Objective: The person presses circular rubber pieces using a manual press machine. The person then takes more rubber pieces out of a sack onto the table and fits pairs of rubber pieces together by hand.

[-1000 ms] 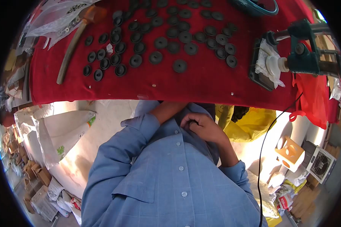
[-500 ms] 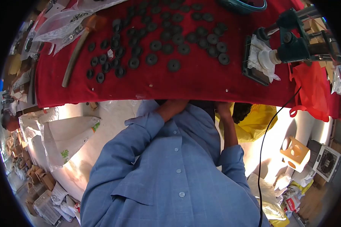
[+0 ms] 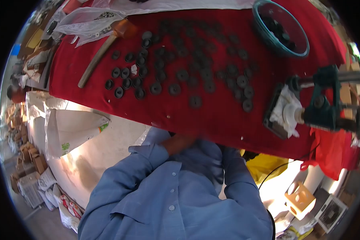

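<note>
My left hand [image 3: 185,141] is at the front edge of the red-covered table, in front of my lap. It is smeared by motion, and its fingers are hidden. My right sleeve [image 3: 238,170] reaches to the same edge, and the hand beyond it is out of sight under the table. Many small black round discs with centre holes [image 3: 155,88] lie scattered over the red cloth [image 3: 148,110], some overlapping. A hammer [image 3: 97,60] with a wooden handle rests to their left.
A teal bowl [image 3: 304,50] holds black parts at the back right. A dark green metal device [image 3: 322,98] with a white pad stands at the right. A clear plastic bag [image 3: 86,26] contains small metal pieces. Below hang a red bag [image 3: 328,156] and a yellow bag [image 3: 268,166].
The view has tilted and shifted, so the table sits lower and the whole bowl shows. My right hand and forearm, partly visible before, are now hidden below the table edge.
</note>
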A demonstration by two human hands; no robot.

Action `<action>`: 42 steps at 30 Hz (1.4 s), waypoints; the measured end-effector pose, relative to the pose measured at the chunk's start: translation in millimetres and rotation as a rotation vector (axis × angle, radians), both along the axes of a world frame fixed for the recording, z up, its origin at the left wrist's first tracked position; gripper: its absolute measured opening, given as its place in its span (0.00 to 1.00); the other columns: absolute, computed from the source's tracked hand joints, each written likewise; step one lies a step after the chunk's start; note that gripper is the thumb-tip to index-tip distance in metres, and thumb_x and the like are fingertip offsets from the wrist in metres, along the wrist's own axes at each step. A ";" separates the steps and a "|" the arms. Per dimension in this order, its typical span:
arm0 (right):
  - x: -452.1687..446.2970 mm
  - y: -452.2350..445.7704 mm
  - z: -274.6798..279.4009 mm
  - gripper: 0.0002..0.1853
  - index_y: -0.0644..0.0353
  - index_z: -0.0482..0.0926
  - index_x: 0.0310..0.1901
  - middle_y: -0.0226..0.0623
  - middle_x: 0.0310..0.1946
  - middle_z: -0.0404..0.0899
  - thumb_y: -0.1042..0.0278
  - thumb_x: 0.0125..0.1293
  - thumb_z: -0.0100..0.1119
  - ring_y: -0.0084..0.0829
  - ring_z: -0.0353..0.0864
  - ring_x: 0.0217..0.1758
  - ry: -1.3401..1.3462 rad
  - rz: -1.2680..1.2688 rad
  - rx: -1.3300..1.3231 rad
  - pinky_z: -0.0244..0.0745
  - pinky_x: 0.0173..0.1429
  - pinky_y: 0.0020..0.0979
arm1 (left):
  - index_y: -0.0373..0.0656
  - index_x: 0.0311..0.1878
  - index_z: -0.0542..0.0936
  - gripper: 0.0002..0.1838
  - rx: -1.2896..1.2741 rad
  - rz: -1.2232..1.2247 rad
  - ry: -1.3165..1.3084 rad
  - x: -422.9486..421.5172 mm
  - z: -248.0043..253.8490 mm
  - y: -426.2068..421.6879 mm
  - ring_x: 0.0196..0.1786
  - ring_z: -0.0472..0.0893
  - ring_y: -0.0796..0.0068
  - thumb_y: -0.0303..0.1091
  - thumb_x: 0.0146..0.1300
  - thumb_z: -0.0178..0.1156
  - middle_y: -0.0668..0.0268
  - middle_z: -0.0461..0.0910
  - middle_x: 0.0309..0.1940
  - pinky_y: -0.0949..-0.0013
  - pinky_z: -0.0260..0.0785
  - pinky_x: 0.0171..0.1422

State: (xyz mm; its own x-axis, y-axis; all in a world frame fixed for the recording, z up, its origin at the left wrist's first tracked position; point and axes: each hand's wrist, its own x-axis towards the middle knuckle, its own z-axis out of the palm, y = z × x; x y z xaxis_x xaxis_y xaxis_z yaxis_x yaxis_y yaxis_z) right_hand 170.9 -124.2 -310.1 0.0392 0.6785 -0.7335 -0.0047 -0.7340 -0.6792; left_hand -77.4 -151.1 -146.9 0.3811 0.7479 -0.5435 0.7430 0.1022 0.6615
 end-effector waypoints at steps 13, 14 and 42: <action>-3.2 19.6 -1.2 0.29 0.59 0.72 0.73 0.43 0.66 0.78 0.55 0.75 0.61 0.37 0.80 0.61 -0.057 0.060 0.003 0.76 0.63 0.43 | 0.42 0.59 0.82 0.16 -0.008 0.114 -0.042 -24.2 12.5 -28.8 0.56 0.82 0.56 0.34 0.73 0.58 0.58 0.84 0.55 0.55 0.73 0.62; -1.6 19.5 0.4 0.29 0.59 0.72 0.73 0.43 0.66 0.78 0.55 0.75 0.61 0.37 0.80 0.61 -0.065 0.067 0.009 0.76 0.63 0.43 | 0.42 0.59 0.82 0.15 0.020 0.126 -0.044 -26.4 11.2 -29.2 0.55 0.82 0.57 0.34 0.72 0.58 0.59 0.84 0.54 0.56 0.73 0.62; 86.1 21.9 136.5 0.25 0.62 0.81 0.62 0.58 0.57 0.84 0.79 0.61 0.56 0.54 0.82 0.64 -1.089 1.005 0.740 0.75 0.67 0.46 | 0.38 0.50 0.85 0.09 -0.074 1.372 -1.062 -171.3 3.9 -77.9 0.39 0.85 0.78 0.27 0.72 0.60 0.66 0.86 0.40 0.73 0.80 0.47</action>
